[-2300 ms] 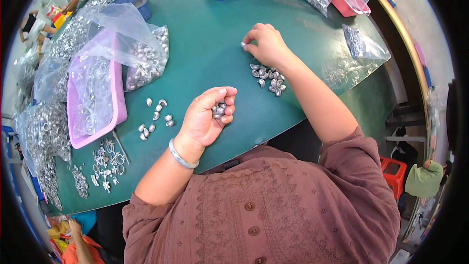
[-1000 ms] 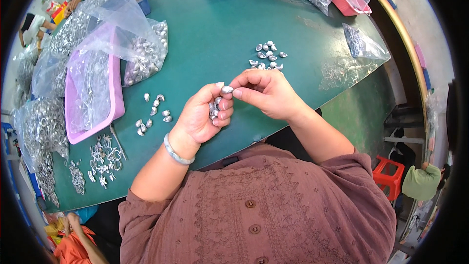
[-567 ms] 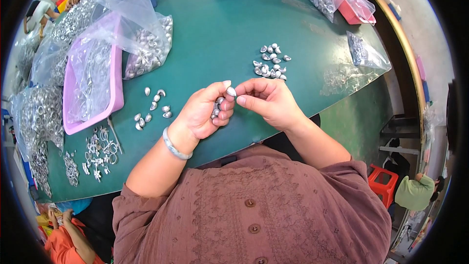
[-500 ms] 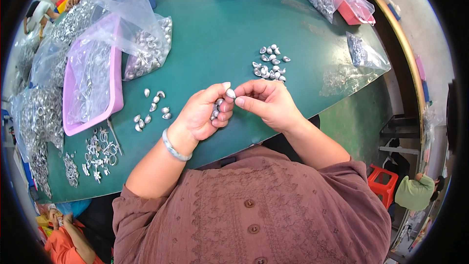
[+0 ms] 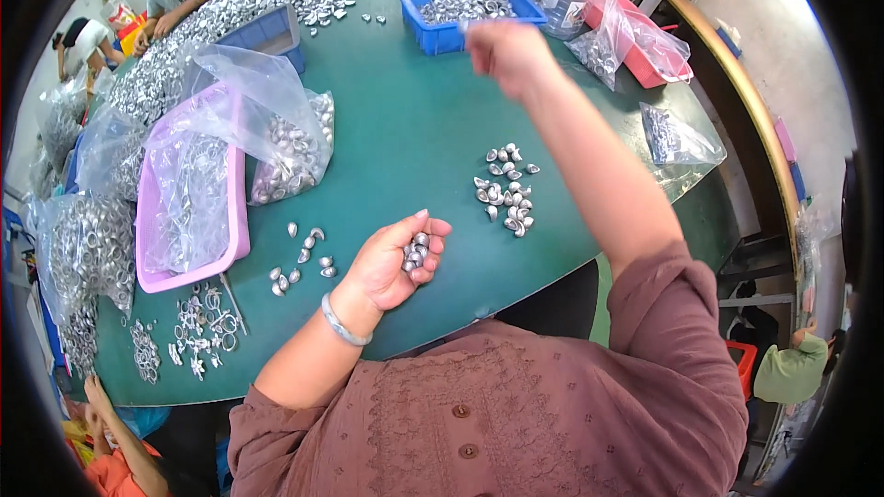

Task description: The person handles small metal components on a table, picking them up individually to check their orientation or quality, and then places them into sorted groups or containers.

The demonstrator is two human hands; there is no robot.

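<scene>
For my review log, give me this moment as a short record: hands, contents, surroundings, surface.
Left hand: palm up, fingers curled around several silver, rounded metal pieces
Right hand: blurred, at the near edge of a blue rectangular plastic tray; grip unclear
Tray contents: many small silver metal parts
Right of left hand: loose cluster of silver, curved metal pieces
Left of left hand: smaller scatter of silver metal pieces; beyond it, lilac plastic basket
Surface: green tabletop
</scene>
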